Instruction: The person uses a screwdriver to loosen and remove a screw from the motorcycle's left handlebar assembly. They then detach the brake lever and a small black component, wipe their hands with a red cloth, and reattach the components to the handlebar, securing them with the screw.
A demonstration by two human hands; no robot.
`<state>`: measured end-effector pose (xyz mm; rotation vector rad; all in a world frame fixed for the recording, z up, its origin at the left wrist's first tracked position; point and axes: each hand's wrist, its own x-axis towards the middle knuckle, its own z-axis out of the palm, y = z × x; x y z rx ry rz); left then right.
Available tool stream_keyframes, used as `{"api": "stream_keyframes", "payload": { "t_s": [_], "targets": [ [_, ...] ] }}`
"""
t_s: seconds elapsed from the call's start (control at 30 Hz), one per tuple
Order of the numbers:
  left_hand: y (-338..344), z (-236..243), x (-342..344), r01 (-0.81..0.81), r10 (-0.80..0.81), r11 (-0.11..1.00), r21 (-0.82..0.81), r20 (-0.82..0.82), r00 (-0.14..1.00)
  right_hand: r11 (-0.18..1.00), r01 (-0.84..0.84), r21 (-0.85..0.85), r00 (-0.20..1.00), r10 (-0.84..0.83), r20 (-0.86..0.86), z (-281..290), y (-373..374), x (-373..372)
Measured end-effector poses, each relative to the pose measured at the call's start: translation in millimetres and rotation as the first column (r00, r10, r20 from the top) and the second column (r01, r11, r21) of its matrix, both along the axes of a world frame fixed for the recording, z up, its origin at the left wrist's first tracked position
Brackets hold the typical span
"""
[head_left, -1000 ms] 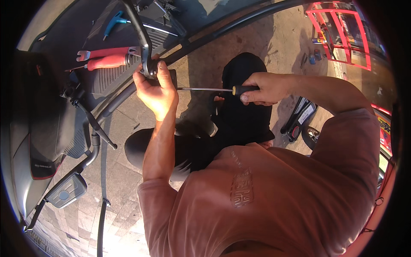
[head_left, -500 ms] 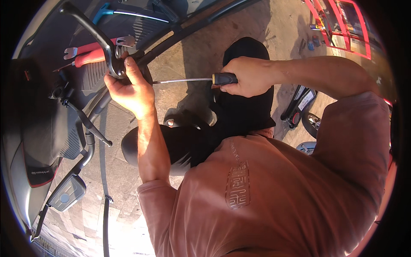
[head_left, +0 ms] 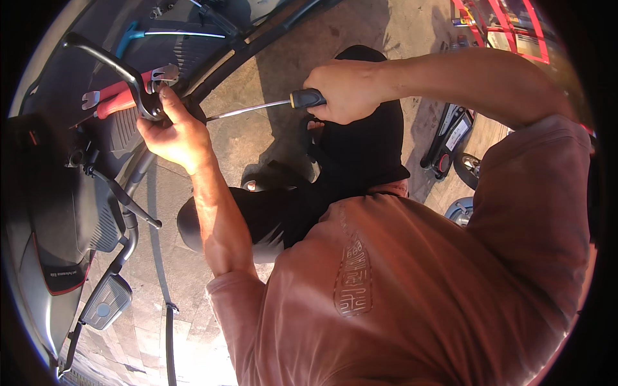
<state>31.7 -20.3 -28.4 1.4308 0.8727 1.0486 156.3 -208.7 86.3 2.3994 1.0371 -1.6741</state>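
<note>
Two items are gripped: black lever point(head_left: 117, 64), upper left, by the left hand point(head_left: 178, 138), screwdriver point(head_left: 308, 98), upper centre, by the right hand point(head_left: 346, 90); screw-turning seemingly underway, straight alignment likely needed next.

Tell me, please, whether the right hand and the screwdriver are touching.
Touching. The head view shows the right hand closed over the rear end of the screwdriver's black handle, with no gap between.
</note>
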Motion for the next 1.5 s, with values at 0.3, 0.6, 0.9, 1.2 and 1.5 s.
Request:
{"api": "stream_keyframes", "payload": {
  "t_s": [0.3,0.6,0.9,1.2,1.5],
  "targets": [
    [-2,-6,1,-0.075,0.075,0.997,-0.011,-0.03,0.997,0.985,-0.158,0.062,0.979,0.149,0.137,4,4,6],
    [7,15,-2,0.048,-0.034,0.997,-0.057,0.23,0.973,0.96,0.257,0.108,0.931,-0.216,-0.294,55,7,28],
    [4,20,-2,0.073,-0.04,0.989,-0.126,0.245,0.969,0.979,0.078,0.187,0.992,-0.057,-0.115,43,4,3],
    [7,11,-2,-0.025,0.038,0.982,-0.188,0.063,0.997,0.802,-0.453,0.39,0.863,0.285,0.418,43,19,8],
    [28,22,-13,-0.061,0.163,0.942,-0.329,0.291,0.943,0.601,-0.09,0.794,0.984,-0.071,0.165,68,16,10]
  ]
}}
